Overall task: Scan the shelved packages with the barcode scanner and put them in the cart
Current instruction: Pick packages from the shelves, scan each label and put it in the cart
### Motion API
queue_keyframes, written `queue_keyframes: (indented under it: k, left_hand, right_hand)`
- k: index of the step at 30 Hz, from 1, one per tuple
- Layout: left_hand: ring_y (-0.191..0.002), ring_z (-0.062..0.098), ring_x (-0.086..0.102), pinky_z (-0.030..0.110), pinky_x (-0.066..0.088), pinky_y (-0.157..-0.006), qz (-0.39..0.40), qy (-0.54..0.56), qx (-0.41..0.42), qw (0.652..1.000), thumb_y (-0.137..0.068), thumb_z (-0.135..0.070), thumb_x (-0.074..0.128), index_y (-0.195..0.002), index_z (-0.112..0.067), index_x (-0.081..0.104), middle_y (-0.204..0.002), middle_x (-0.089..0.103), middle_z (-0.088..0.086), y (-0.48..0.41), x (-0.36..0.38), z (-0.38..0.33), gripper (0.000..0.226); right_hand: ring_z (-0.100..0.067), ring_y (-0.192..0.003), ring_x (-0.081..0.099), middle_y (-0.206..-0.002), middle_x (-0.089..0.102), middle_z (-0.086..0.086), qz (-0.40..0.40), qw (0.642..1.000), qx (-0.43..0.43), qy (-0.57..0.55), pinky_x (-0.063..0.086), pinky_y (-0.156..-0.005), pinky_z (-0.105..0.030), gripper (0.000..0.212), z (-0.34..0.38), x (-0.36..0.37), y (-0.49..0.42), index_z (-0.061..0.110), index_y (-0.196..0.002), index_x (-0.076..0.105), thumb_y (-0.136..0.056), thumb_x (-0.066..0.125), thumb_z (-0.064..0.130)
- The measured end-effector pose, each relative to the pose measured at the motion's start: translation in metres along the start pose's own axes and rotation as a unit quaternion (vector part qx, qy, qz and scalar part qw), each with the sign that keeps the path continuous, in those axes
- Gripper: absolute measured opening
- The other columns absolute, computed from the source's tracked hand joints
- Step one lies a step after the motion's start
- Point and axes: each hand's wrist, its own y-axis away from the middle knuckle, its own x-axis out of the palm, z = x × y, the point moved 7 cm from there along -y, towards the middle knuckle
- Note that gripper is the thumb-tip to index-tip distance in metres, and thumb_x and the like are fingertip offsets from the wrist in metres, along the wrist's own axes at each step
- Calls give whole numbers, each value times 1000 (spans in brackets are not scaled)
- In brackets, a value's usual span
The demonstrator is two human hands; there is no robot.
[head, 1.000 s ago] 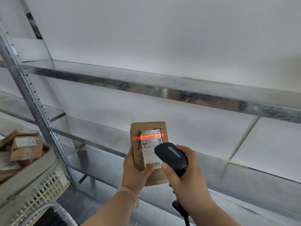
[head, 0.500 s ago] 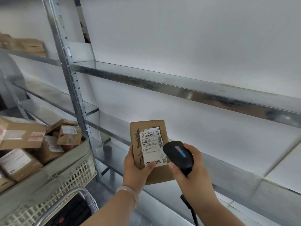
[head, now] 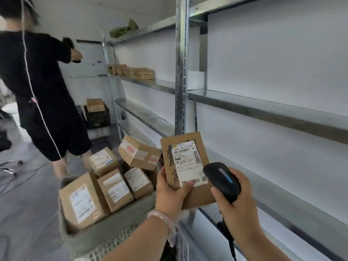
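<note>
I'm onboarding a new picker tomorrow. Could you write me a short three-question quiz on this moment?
1. True or false: the left hand holds the labelled package with its label facing the camera.
2. Which hand grips the scanner? A) left B) right C) neither
3. Fill in: the cart already holds several cardboard ____.
Key: 1 true. 2 B, the right hand. 3 boxes.

1. Galvanised metal shelving (head: 263,112): a row of brown cardboard packages (head: 135,72) lies on a far upper shelf.
2. Cart (head: 113,226): labelled cardboard boxes (head: 82,201) are piled inside, touching one another.
3. Grey floor (head: 24,213): cables (head: 11,173) trail at the left.
</note>
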Motion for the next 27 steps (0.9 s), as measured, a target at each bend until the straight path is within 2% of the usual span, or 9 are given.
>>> queue_keyframes:
  k: [3,5,7,10,13,17,21,25,27]
  left_hand:
    - [-100,-2,59,20,53,-81,-28,4,6,1000,-74,-23,85,-129,-42,32,-114,61,-18,-16,-55,-8,79]
    - [-96,-6,58,15,51,-74,-50,10,9,999,-74,-22,85,-130,-42,32,-113,60,-19,-24,-89,-12,80]
    - [-100,-5,57,15,51,-75,-77,4,10,997,-73,-25,86,-131,-41,33,-116,60,-18,-30,-120,-13,80]
    - [-106,1,58,27,54,-89,-119,-1,2,993,-70,-30,88,-136,-36,36,-120,60,-15,-39,-163,-8,84]
    - [-110,7,60,40,52,-99,-145,3,-11,989,-69,-30,89,-138,-36,37,-121,62,-12,-47,-195,-4,87]
    - [-111,11,60,38,52,-96,-170,16,-28,985,-70,-26,89,-130,-44,37,-122,62,-10,-61,-226,1,82]
    - [-101,-1,55,21,49,-79,-191,-10,-30,981,-79,-10,80,-140,-41,32,-113,56,-19,-78,-250,-2,84]
    - [-118,16,54,41,49,-100,-216,-26,-47,975,-79,-13,80,-145,-41,27,-131,53,-6,-93,-271,-1,89]
    - [-120,20,53,45,48,-102,-229,-30,-57,971,-80,-15,80,-139,-45,28,-132,52,-4,-97,-282,1,84]
  right_hand:
    - [0,-85,65,-109,60,22,26,999,-18,-20,50,-67,-12,61,17,55,-3,45,-124,43,-78,78,25]
    - [12,-94,60,-107,56,29,48,998,-28,-35,48,-69,-7,62,28,89,-4,46,-122,43,-78,79,22]
    - [10,-98,60,-111,57,27,73,996,-31,-46,48,-73,-6,64,36,120,-6,52,-120,42,-77,80,24]
    - [7,-103,60,-121,57,20,109,992,-32,-59,44,-78,-2,63,42,163,-9,50,-123,43,-77,79,26]
    - [20,-98,55,-117,53,27,142,987,-39,-65,40,-73,2,62,48,198,-15,48,-120,43,-77,79,21]
    - [15,-104,55,-120,53,26,174,981,-55,-73,41,-76,1,63,47,240,-29,56,-116,42,-77,79,24]
    - [22,-96,53,-118,53,25,216,971,-54,-85,40,-70,2,60,46,276,-43,55,-115,39,-79,77,26]
    - [23,-97,54,-114,49,31,258,958,-56,-108,45,-74,-2,57,44,306,-57,52,-117,39,-78,76,31]
    - [14,-99,59,-114,50,32,273,954,-58,-114,52,-81,-14,58,44,322,-62,54,-120,39,-73,72,45]
